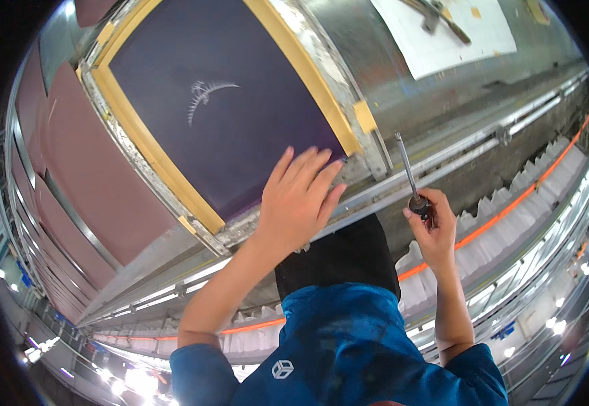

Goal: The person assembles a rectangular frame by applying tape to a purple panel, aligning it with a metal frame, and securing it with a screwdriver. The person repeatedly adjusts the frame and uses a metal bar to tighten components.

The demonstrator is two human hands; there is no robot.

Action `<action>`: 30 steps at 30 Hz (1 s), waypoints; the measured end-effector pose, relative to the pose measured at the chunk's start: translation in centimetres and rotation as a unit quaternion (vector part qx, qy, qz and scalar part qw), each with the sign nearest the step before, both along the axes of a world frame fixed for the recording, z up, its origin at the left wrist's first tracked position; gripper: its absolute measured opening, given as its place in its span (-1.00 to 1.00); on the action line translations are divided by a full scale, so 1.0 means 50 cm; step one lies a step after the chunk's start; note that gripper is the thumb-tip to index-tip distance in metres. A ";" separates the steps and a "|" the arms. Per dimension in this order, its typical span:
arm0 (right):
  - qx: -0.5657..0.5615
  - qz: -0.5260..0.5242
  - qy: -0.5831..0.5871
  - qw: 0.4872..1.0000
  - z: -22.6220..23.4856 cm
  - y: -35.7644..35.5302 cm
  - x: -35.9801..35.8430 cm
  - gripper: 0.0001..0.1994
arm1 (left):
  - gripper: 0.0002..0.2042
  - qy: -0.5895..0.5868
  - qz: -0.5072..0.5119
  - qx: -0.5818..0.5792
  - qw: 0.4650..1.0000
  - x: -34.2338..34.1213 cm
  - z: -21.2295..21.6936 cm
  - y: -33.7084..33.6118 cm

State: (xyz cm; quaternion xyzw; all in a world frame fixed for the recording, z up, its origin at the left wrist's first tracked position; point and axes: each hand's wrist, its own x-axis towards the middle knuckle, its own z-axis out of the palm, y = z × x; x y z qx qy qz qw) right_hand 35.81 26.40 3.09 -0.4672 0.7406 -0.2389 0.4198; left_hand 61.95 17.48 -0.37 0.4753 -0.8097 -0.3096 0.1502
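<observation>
Two hands were up and working: the left hand (pixel 299 198) lay flat, fingers spread and gripping nothing, on the lower corner of the dark purple screen mesh (pixel 223 101), right by its yellow-taped frame (pixel 147 145). The right hand (pixel 433 227) was closed round the handle of a long screwdriver (pixel 409 177), shaft pointing up toward the metal rail (pixel 457 145) just beside the frame's corner. Risk, I'd say: a slip of that tip could send it into the mesh and puncture it, and a heavy palm could strain the fabric. The mesh looked taut and smooth, with a small pale feathery design (pixel 206 95) near its middle. Pink panels (pixel 81 169) stood alongside, a white sheet (pixel 457 34) above.
</observation>
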 end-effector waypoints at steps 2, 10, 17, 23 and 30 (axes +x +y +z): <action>0.010 -0.055 -0.018 0.998 -0.019 0.081 -0.015 -0.68 | -0.77 0.010 -0.033 -0.088 0.996 -0.052 -0.011 -0.042; -0.016 -0.027 -0.003 0.999 -0.068 0.224 -0.028 -0.59 | -0.71 -0.120 -0.286 -0.226 0.923 -0.215 -0.089 -0.148; -0.028 0.000 -0.041 0.999 -0.122 0.291 -0.047 -0.53 | -0.54 -0.140 -0.345 -0.167 0.913 -0.243 -0.077 -0.141; -0.073 -0.027 -0.026 0.997 -0.160 0.304 -0.042 -0.50 | -0.46 -0.151 -0.331 -0.115 0.924 -0.245 -0.100 -0.145; -0.114 -0.039 -0.003 0.993 -0.170 0.310 -0.023 -0.50 | -0.45 -0.157 -0.334 -0.130 0.920 -0.249 -0.102 -0.147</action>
